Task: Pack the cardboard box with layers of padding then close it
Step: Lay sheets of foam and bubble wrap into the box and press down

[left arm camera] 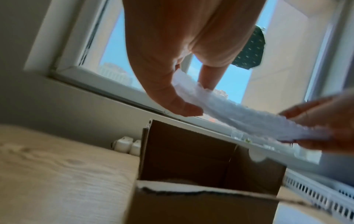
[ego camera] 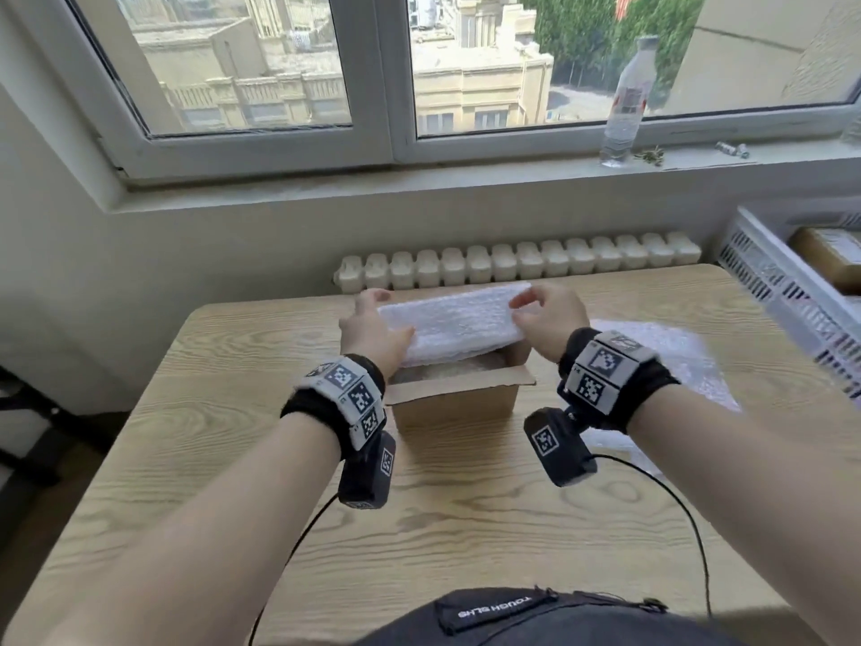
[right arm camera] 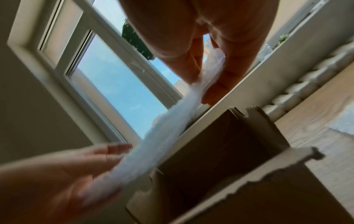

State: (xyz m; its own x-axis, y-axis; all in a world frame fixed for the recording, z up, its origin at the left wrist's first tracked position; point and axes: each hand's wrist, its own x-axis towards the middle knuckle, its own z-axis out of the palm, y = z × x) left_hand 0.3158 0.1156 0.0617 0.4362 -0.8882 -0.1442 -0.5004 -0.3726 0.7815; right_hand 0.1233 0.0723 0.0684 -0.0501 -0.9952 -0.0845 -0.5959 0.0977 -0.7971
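Head view: both hands are holding a folded white pad flat over the open box, which is sitting mid-tabletop. The left hand is gripping the pad's left end, thumb on top near the near corner, fingers curling around the far edge. The right hand is pinching the right end, fingers bent over the top. The pad is hovering just above the box opening, not inside. More bubble wrap is lying on the tabletop to the right of the box, a white crate is sitting at the right edge, and a bottle is standing on the windowsill.

Left wrist view: pretty blurry, but the left hand is pinching the pad between thumb and fingers, the pad sagging across to the right hand. The box is sitting open below, flaps up.

Right wrist view: the right hand is squeezing the pad end between thumb and fingers. The left hand is holding the other end, fingers fairly straight along it. The box is right underneath, apart from the pad.
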